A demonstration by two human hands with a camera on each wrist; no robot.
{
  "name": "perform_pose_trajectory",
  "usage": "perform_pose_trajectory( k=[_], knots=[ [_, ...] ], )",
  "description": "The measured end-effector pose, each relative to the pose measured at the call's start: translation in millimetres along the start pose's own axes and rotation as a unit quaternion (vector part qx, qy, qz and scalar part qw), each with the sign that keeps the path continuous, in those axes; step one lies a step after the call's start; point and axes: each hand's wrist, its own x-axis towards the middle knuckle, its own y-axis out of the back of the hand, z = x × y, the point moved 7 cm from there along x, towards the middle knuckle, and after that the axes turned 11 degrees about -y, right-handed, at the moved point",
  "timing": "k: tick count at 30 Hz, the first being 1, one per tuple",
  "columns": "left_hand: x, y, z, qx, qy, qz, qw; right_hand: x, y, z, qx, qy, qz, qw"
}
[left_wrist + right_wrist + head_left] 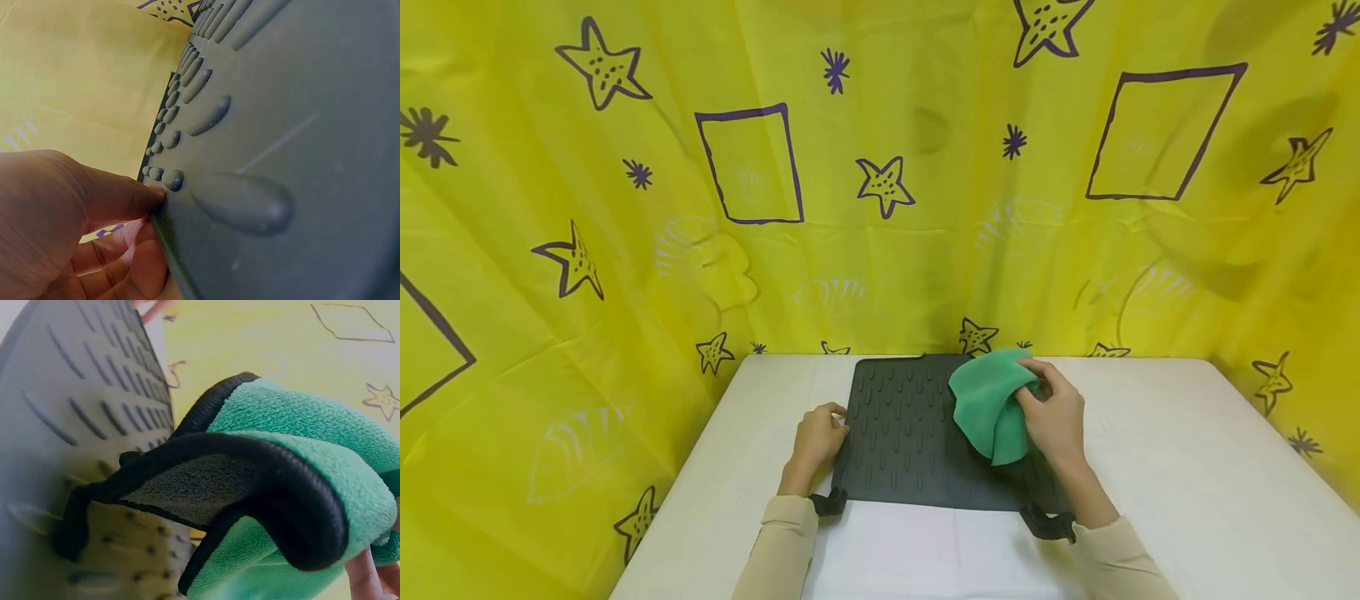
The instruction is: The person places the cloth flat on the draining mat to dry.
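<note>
A dark grey mat (895,433) covered in raised oblong bumps lies on the white table. At its left edge is my left hand (818,435); the left wrist view shows the thumb (134,197) on the bumpy face and curled fingers at the rim, pinching the edge. My right hand (1058,415) grips a green cloth (992,400) above the mat's right part. Seen from the right wrist, the cloth (312,419) is fluffy, with a black border and a grey underside. It hangs in folds, its lower black-edged corner close to the mat; whether they touch I cannot tell.
The white table (1165,450) extends on both sides of the mat and in front of it. Behind and to the sides hangs a yellow curtain (850,258) with purple stars and squares, reaching down to the table's back edge.
</note>
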Motion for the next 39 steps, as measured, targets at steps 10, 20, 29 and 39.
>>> perform_pose_trajectory(
  k=[10,20,29,39],
  knots=[
    [0.0,-0.7,-0.9,-0.004,0.006,-0.002,1.0,-14,-49.2,32,-0.14,0.002,-0.184,0.973],
    [-0.1,-0.3,0.2,-0.001,0.007,-0.004,1.0,-25,-65.6,43,-0.197,0.016,-0.27,0.942],
    [-1.5,3.4,23.7,0.048,-0.027,0.006,0.9984,-20,-61.8,47,-0.191,0.005,-0.286,0.939],
    [-6.7,-28.2,83.4,0.041,-0.146,-0.057,0.9869,-14,-43.8,21,-0.139,0.017,-0.24,0.961]
  ],
)
